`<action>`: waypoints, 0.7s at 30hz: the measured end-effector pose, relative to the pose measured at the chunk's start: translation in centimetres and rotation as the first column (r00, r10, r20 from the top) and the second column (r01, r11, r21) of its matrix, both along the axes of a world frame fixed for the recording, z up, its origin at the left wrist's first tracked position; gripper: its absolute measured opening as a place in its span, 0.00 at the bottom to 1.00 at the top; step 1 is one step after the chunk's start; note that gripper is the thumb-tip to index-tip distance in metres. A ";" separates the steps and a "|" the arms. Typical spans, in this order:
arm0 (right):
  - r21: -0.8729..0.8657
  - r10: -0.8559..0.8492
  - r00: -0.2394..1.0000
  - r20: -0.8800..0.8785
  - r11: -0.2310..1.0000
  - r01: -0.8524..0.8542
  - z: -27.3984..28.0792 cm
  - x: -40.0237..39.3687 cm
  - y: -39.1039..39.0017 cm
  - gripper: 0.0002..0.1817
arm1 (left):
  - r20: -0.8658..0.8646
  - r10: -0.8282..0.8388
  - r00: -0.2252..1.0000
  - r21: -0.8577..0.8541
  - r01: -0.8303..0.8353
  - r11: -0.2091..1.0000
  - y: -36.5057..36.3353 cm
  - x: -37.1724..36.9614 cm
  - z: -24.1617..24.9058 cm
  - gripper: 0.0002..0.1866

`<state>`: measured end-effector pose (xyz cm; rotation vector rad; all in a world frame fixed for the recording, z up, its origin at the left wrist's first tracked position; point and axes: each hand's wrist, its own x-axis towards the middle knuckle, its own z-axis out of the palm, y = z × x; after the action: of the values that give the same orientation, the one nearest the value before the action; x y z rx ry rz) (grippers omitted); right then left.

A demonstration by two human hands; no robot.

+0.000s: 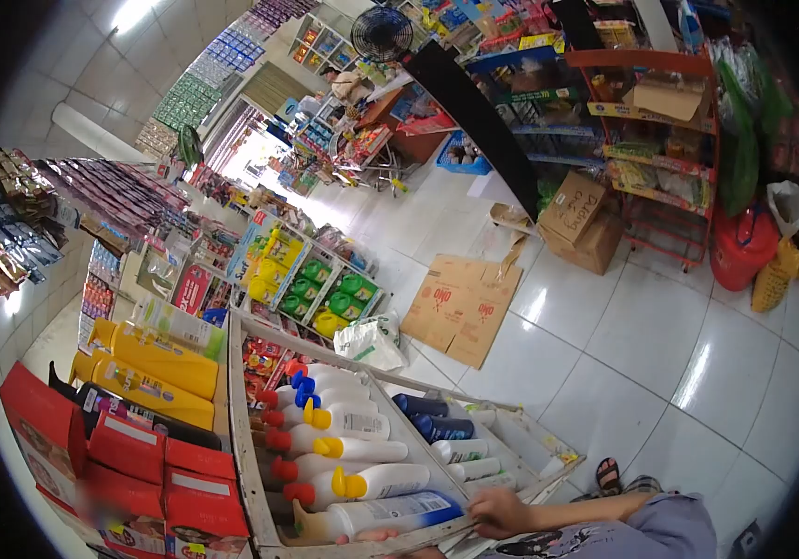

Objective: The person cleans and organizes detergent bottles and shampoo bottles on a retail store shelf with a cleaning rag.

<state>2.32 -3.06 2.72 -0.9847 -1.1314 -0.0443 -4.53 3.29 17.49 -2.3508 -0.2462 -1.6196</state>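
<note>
A large white bottle with a blue label and a beige top lies nearest me in the tilted view, in a white-framed shelf. At the bottom edge, the fingers of my left hand press against this bottle's near side; most of the hand is cut off. My right hand is closed at the shelf's front edge, and what its fingers hold, if anything, is hidden. Beside the large bottle are several white bottles with yellow, red and blue caps. Dark blue bottles and smaller white bottles fill the neighbouring tier.
Red boxes and yellow bottles stand on the shelf top. Flattened cardboard and a white plastic bag lie on the tiled floor. Stacked cartons and a red bucket stand farther off. A person is in the background.
</note>
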 end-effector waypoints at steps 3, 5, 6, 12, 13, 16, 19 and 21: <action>0.124 -0.055 0.994 0.093 0.991 0.043 3.3 0.0 0.7 0.14 | 0.262 -0.144 0.954 -0.234 0.207 0.950 0.3 0.4 -1.8 0.07; 0.152 -0.102 0.985 0.137 0.985 0.081 2.9 -0.2 0.4 0.14 | 0.342 -0.184 0.921 -0.240 0.275 0.931 0.7 0.6 -2.1 0.08; 0.080 -0.074 0.989 0.132 0.995 0.064 1.6 -0.2 0.6 0.14 | 0.370 -0.202 0.907 -0.230 0.300 0.926 0.8 0.7 -2.1 0.08; -0.306 -0.118 0.991 -0.058 0.947 0.095 -7.7 -0.5 -0.6 0.13 | 0.507 -0.200 0.838 -0.539 0.490 0.685 -1.7 1.3 -0.5 0.23; -0.352 -0.132 0.984 -0.118 0.932 0.083 -7.9 -0.8 -0.8 0.12 | 0.687 -0.086 0.721 -0.630 0.650 0.425 -2.6 2.0 0.2 0.31; -0.311 -0.106 0.972 -0.211 0.950 0.036 -6.1 -0.6 -0.7 0.10 | 0.683 -0.154 0.714 -0.651 0.690 0.316 -3.0 1.8 0.7 0.30; -0.088 -0.070 0.977 -0.202 0.995 0.053 -0.1 -0.5 -0.4 0.10 | 0.654 -0.118 0.747 -0.691 0.654 0.310 -3.2 1.5 1.0 0.29; 0.046 -0.094 0.984 -0.149 0.994 0.101 3.4 -0.3 -0.3 0.10 | 0.679 -0.278 0.680 -0.639 0.733 0.233 -2.7 1.2 0.5 0.30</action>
<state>1.99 -3.35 6.10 -0.9795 -0.9427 -0.0791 -3.31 0.61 18.02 -2.9503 -0.5656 -3.0046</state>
